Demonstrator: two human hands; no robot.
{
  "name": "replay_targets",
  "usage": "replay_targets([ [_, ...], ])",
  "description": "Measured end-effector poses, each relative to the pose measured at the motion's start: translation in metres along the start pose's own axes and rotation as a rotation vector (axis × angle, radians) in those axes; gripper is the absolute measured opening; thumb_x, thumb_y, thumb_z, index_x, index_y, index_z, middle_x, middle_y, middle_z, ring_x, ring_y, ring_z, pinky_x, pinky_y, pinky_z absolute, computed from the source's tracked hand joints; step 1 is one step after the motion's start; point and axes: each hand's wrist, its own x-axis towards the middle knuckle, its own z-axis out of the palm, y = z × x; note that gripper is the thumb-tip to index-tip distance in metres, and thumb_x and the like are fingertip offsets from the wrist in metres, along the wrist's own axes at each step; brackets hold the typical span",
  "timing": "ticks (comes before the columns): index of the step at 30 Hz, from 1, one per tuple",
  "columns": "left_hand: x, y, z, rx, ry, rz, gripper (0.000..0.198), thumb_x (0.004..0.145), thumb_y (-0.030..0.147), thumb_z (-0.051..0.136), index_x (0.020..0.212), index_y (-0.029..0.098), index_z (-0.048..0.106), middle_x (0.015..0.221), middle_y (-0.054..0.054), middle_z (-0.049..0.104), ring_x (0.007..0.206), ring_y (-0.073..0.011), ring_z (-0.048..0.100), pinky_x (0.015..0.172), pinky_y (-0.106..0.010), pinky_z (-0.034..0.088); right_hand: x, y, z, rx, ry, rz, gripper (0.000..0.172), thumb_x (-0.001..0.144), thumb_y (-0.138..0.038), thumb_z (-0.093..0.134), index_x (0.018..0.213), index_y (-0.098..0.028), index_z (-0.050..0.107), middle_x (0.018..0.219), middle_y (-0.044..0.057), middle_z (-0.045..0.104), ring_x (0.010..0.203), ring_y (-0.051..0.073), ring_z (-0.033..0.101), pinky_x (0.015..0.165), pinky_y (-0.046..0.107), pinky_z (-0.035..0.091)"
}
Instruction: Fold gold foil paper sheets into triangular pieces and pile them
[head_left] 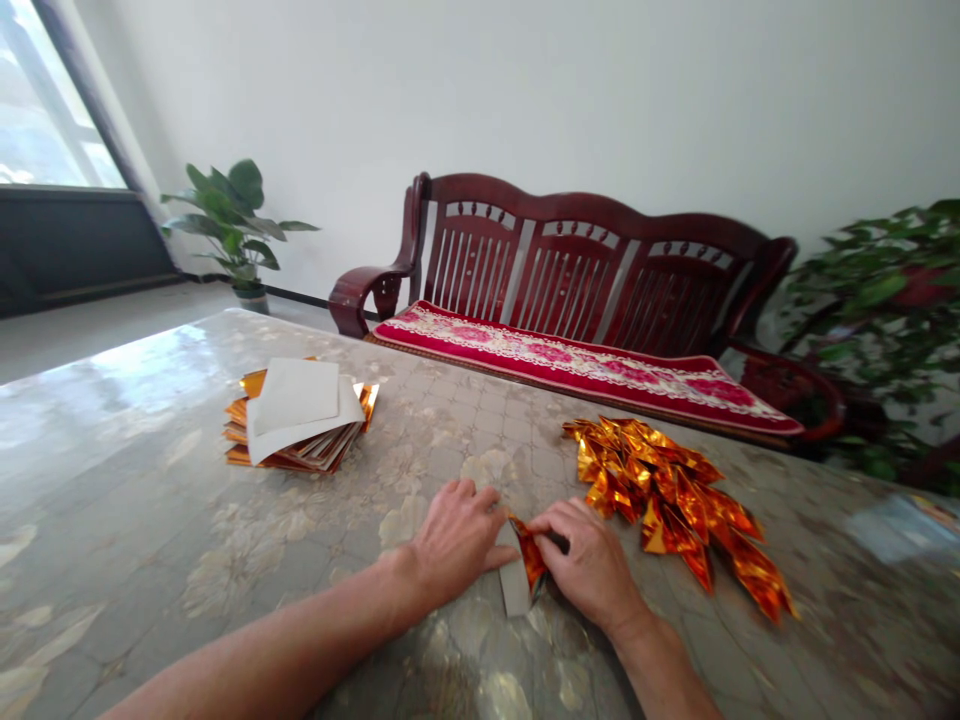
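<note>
A folded sheet of gold foil paper (528, 556) with a pale grey back lies on the table between my hands, its point toward me. My right hand (589, 560) pinches its upper part, and my left hand (454, 540) grips its left side with the thumb against the pale paper. To the right of my right hand lies a loose heap of folded gold-orange foil pieces (664, 510). Farther left stands a stack of gold foil sheets (296, 425), topped by white paper sheets.
The marble-patterned table top (450, 430) has a glossy surface and reflects the window. Beyond its far edge stand a dark red wooden bench (577, 265) with a red floral cushion, a potted plant (232, 225) and a leafy plant (877, 310).
</note>
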Motion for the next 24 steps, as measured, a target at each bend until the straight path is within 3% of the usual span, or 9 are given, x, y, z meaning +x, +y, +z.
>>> replay_targets([
  [8, 0.0017, 0.0059, 0.0003, 0.016, 0.026, -0.016, 0.036, 0.085, 0.053, 0.065, 0.094, 0.019, 0.067, 0.094, -0.007, 0.067, 0.090, -0.0261, 0.059, 0.084, -0.041, 0.043, -0.0009, 0.0020, 0.0022, -0.005, 0.017, -0.001, 0.014, 0.083, -0.015, 0.060, 0.078, -0.025, 0.068, 0.078, -0.001, 0.068, 0.082, 0.019, 0.057, 0.075, 0.031, 0.041],
  [14, 0.0027, 0.0056, 0.0011, 0.000, 0.035, -0.039, 0.035, 0.082, 0.053, 0.068, 0.097, 0.021, 0.069, 0.097, -0.006, 0.069, 0.095, -0.0268, 0.060, 0.102, -0.049, 0.033, -0.0011, 0.0019, 0.0026, -0.002, 0.013, -0.009, 0.013, 0.083, -0.016, 0.062, 0.077, -0.025, 0.068, 0.078, -0.001, 0.067, 0.082, 0.019, 0.058, 0.074, 0.031, 0.041],
  [24, 0.0023, 0.0056, 0.0008, -0.023, 0.048, -0.041, 0.035, 0.082, 0.051, 0.069, 0.099, 0.021, 0.070, 0.099, -0.006, 0.070, 0.097, -0.0277, 0.060, 0.106, -0.055, 0.028, 0.0002, 0.0001, -0.0020, -0.048, 0.005, -0.094, 0.015, 0.086, -0.017, 0.063, 0.076, -0.026, 0.071, 0.075, 0.000, 0.066, 0.078, 0.019, 0.056, 0.071, 0.031, 0.041],
])
